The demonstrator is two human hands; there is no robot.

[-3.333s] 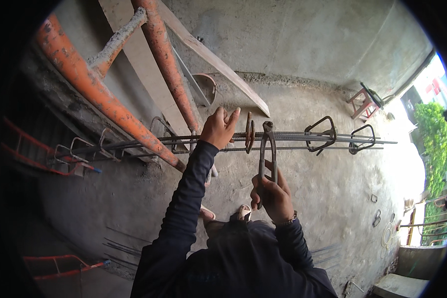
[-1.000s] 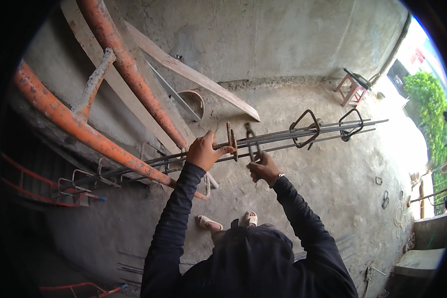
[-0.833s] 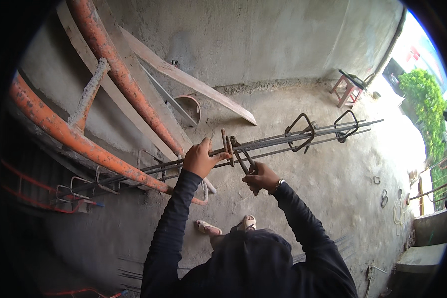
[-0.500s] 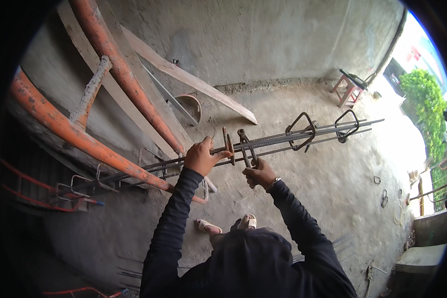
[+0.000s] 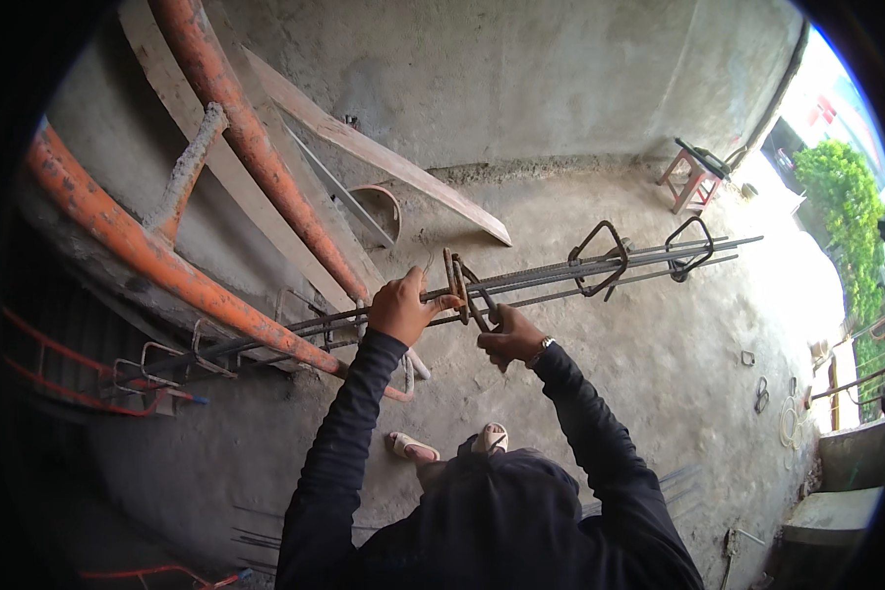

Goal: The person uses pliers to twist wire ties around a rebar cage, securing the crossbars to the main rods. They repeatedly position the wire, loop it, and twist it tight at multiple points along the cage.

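A long bundle of steel rebar (image 5: 526,279) runs across in front of me, rising to the right. My left hand (image 5: 400,311) is closed round the bars, its thumb reaching a rusty stirrup (image 5: 452,270) that encircles them. A thin wire (image 5: 428,264) sticks up by its fingers. In my right hand (image 5: 514,335) are the handles of dark pincers (image 5: 479,295), whose head lies against the bars just right of that stirrup. The jaws' bite is too small to make out. Farther right, two more square stirrups (image 5: 615,254) hang on the bundle.
Orange scaffold tubes (image 5: 265,202) lean at the left, with wooden planks (image 5: 383,147) behind them. A red stool (image 5: 693,185) stands by the far wall. Loose stirrups (image 5: 747,358) and a pale coil (image 5: 790,423) lie on the floor at right.
The pincers have shifted slightly left, up to the rusty stirrup, and their handles have come together. My right hand has turned and risen a little. My left hand keeps its hold.
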